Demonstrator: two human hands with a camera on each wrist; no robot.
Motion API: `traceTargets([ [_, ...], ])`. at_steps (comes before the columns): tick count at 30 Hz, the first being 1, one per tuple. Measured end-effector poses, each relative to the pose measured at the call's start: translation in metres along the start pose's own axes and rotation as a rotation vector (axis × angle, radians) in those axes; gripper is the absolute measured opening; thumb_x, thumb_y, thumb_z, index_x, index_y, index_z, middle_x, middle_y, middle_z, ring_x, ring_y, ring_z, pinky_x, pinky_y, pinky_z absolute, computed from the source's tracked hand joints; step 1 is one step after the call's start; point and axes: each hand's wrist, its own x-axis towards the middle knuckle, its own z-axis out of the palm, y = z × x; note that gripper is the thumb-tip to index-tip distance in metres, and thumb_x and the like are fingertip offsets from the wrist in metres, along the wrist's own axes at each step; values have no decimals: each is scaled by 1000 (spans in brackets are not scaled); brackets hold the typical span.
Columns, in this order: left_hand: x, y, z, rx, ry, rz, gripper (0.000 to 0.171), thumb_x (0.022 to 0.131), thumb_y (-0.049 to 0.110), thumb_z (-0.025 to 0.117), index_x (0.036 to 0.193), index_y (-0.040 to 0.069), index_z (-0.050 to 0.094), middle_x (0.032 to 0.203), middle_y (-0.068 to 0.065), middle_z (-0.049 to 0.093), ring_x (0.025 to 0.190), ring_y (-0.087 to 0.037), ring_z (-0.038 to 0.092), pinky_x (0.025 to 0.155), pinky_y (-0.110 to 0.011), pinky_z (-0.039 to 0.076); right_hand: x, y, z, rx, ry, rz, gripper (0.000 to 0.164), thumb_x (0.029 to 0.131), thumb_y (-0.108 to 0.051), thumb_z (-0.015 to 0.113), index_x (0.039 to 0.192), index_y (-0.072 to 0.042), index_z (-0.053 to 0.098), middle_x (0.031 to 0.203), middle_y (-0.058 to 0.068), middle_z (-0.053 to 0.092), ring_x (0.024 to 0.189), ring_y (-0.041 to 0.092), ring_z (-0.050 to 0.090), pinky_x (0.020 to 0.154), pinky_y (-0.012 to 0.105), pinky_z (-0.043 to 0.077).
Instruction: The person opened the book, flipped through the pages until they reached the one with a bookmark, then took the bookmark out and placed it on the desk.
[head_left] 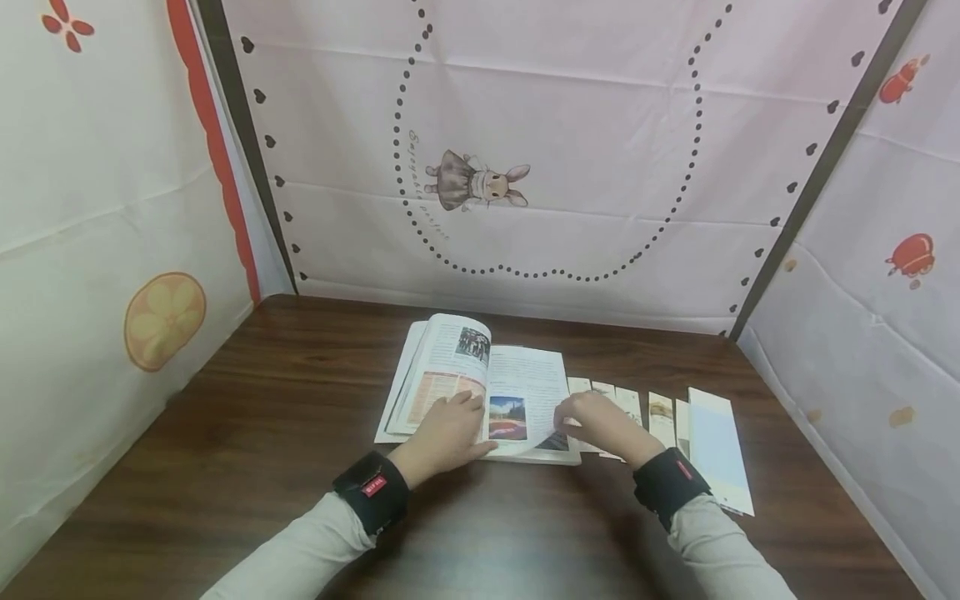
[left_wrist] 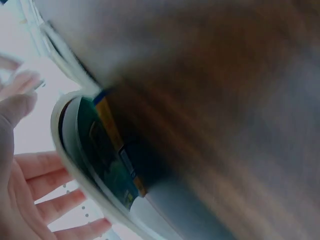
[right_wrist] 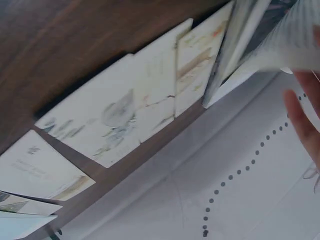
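Note:
An open book [head_left: 527,371] lies on the table with printed text and photos on both sides. My left hand [head_left: 448,432] rests across the lower part of its left pages, near the spine. In the left wrist view the fingers of that left hand [left_wrist: 37,192] are spread and nearly straight against the pages. At the lower right corner, my right hand [head_left: 600,418] pinches a page [head_left: 528,443], whose bottom edge curves up off the sheets beneath. The right wrist view shows the lifted page [right_wrist: 287,50] bending beside the fingers; the thumb contact is out of sight there.
Several narrow illustrated cards [head_left: 661,419] lie in a row right of the book, some partly under my right forearm. A wider white and pale blue card [head_left: 720,454] ends the row. Patterned cloth [head_left: 555,192] hangs behind the wooden table [head_left: 247,433] and along both sides.

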Motion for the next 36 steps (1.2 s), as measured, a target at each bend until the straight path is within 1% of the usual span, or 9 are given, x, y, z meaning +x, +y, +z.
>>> traceTargets([
  [4, 3, 5, 1, -3, -3, -21, 72, 80, 61, 60, 120, 2, 61, 131, -11, 58, 126, -29, 49, 98, -52, 43, 4, -6, -8, -73, 199, -52, 17, 72, -5, 78, 86, -12, 72, 85, 0, 72, 82, 14, 64, 81, 33, 53],
  [10, 4, 18, 4, 11, 14, -42, 73, 79, 64, 59, 118, 3, 63, 129, -13, 59, 126, -31, 49, 99, -55, 41, 6, -20, -15, -114, 423, -213, 21, 69, -2, 80, 84, -11, 69, 93, 2, 72, 93, 19, 65, 84, 36, 51],
  [16, 6, 26, 9, 106, 77, -68, 40, 81, 39, 66, 101, 5, 71, 122, -13, 63, 120, -28, 54, 97, -56, 42, 12, -31, -13, -125, 544, -259, 19, 68, -4, 80, 81, -13, 68, 93, 2, 72, 95, 20, 65, 85, 35, 51],
  [21, 9, 23, 4, 13, 156, -111, 19, 76, 19, 67, 84, 2, 72, 111, -13, 68, 111, -29, 60, 94, -56, 45, 14, -29, -12, -101, 606, -166, 27, 69, -5, 80, 93, -7, 68, 98, 6, 72, 94, 22, 66, 84, 37, 52],
  [25, 10, 17, -4, -236, 188, -202, 21, 80, 14, 63, 62, 3, 62, 74, -9, 67, 72, -23, 65, 64, -38, 52, 8, -23, -10, 36, 461, 37, 53, 78, -15, 75, 126, -2, 55, 115, 13, 67, 97, 26, 68, 81, 40, 55],
  [29, 9, 6, -12, -518, 267, -340, 32, 88, 18, 58, 59, 3, 56, 48, 0, 45, 40, -11, 41, 38, -22, 27, 2, -15, -5, 114, 168, 214, 55, 86, -25, 67, 133, -1, 49, 123, 17, 62, 107, 30, 64, 88, 45, 52],
  [31, 9, 0, -14, -590, 344, -382, 33, 88, 21, 60, 62, 1, 58, 48, -1, 47, 40, -11, 40, 39, -21, 26, -1, -11, -2, 121, 40, 247, 51, 87, -25, 66, 129, 0, 52, 123, 18, 62, 111, 33, 61, 93, 47, 49],
  [33, 8, -7, -15, -594, 431, -393, 26, 85, 18, 64, 70, -3, 63, 55, -7, 58, 46, -15, 50, 43, -25, 35, -3, -7, 2, 130, -48, 258, 52, 85, -24, 69, 128, 1, 54, 123, 18, 62, 114, 34, 58, 96, 48, 46],
  [36, 5, -14, -16, -549, 500, -390, 27, 78, 11, 70, 100, -6, 67, 78, -18, 69, 68, -28, 64, 58, -37, 48, -3, -2, 11, 127, -133, 262, 59, 77, -21, 77, 128, 0, 53, 120, 17, 63, 111, 33, 60, 95, 47, 47],
])
